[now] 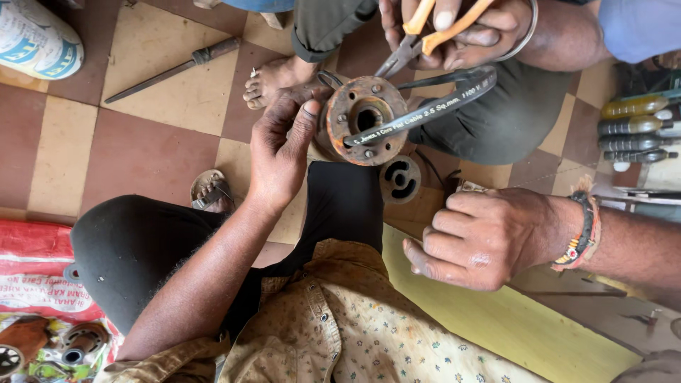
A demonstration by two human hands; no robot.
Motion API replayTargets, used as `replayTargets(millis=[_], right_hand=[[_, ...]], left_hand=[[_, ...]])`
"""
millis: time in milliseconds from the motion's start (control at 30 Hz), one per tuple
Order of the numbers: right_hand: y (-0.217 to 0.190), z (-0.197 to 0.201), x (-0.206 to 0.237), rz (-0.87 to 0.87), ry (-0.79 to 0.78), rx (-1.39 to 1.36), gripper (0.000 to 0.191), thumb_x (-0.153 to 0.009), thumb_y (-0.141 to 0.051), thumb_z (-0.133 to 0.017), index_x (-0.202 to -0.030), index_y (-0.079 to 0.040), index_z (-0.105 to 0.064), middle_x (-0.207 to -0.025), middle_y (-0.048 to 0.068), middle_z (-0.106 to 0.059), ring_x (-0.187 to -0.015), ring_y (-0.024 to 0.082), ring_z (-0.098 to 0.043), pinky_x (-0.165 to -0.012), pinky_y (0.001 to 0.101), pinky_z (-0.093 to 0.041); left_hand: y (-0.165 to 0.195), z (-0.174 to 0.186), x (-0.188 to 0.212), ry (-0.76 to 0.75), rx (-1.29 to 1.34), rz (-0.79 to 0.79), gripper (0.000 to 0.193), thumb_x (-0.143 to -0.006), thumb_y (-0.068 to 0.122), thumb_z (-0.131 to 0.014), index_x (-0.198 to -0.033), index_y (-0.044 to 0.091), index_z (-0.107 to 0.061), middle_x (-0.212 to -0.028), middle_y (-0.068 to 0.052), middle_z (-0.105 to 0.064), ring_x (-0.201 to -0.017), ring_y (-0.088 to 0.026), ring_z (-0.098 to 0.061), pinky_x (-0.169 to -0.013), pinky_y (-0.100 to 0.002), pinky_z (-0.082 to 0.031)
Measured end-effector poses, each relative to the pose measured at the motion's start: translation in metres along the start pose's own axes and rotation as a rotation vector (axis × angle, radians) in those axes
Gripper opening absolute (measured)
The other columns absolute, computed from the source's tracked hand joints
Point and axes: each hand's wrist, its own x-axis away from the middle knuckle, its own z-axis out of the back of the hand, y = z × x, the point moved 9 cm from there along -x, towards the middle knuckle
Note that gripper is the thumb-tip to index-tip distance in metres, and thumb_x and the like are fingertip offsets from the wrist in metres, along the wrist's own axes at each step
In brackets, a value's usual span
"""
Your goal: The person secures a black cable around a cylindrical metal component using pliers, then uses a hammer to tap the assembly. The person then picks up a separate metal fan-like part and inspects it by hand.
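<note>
My left hand (280,152) grips the left side of a rusty round flanged metal part (362,117) with a centre hole and bolts, thumb on its rim. A flat black cable (440,103) runs across the part's face. Above it, another person's hand (475,35) holds orange-handled pliers (415,42), jaws pointing down at the part's top edge. My right hand (482,237), with beaded wristbands, is curled into a loose fist to the lower right, apart from the part; I see nothing in it.
A small black round slotted piece (401,179) lies just below the part. A long metal file (170,71) rests on the tiled floor. Screwdriver handles (635,131) lie at the right. The other person's bare foot (273,81) is beside the part. A yellow board (496,319) lies below.
</note>
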Motion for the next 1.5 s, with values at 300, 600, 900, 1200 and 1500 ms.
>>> replayTargets(millis=[300, 600, 900, 1200, 1500], right_hand=[[-0.016, -0.003, -0.009, 0.115, -0.025, -0.01, 0.029, -0.075, -0.019, -0.069, -0.097, 0.0, -0.07, -0.068, -0.005, -0.043, -0.058, 0.011, -0.047, -0.048, 0.028, -0.036], [0.011, -0.019, 0.011, -0.115, 0.06, -0.016, 0.019, -0.091, -0.02, -0.077, -0.099, -0.002, -0.076, -0.063, -0.005, -0.049, -0.053, 0.01, -0.049, -0.042, 0.0264, -0.04], [0.049, 0.03, 0.003, -0.372, 0.116, 0.447, 0.04, -0.092, -0.034, -0.08, -0.12, -0.009, -0.065, -0.118, 0.012, -0.059, -0.109, 0.028, -0.058, -0.089, 0.0445, -0.053], [0.094, 0.029, -0.022, -0.576, -0.099, 0.251, 0.036, -0.086, -0.023, -0.084, -0.116, -0.005, -0.073, -0.084, 0.006, -0.058, -0.077, 0.021, -0.064, -0.063, 0.0327, -0.053], [0.093, 0.033, -0.025, -0.431, -0.171, 0.374, 0.038, -0.082, -0.033, -0.085, -0.104, -0.005, -0.076, -0.075, 0.004, -0.057, -0.061, 0.016, -0.062, -0.053, 0.0299, -0.052]], left_hand=[[0.019, -0.003, 0.003, -0.027, -0.091, -0.146, 0.029, -0.111, 0.018, -0.061, -0.133, 0.001, -0.068, -0.128, -0.008, -0.066, -0.124, -0.017, -0.061, -0.112, -0.032, -0.048], [0.029, -0.009, 0.005, -0.068, -0.149, -0.193, 0.032, -0.11, 0.022, -0.064, -0.137, 0.007, -0.067, -0.136, -0.01, -0.063, -0.132, -0.021, -0.059, -0.118, -0.034, -0.046], [0.048, -0.031, 0.016, -0.235, -0.583, -0.476, 0.113, -0.079, 0.067, -0.089, -0.161, 0.011, -0.036, -0.164, -0.013, -0.037, -0.155, -0.034, -0.037, -0.13, -0.051, -0.034], [0.028, -0.037, 0.002, -0.16, -0.517, -0.551, 0.117, -0.076, 0.063, -0.098, -0.16, 0.009, -0.037, -0.159, -0.013, -0.042, -0.151, -0.03, -0.042, -0.128, -0.047, -0.031], [0.024, -0.033, 0.0, -0.122, -0.371, -0.549, 0.107, -0.075, 0.047, -0.105, -0.153, 0.01, -0.041, -0.154, -0.014, -0.046, -0.146, -0.032, -0.05, -0.124, -0.042, -0.045]])
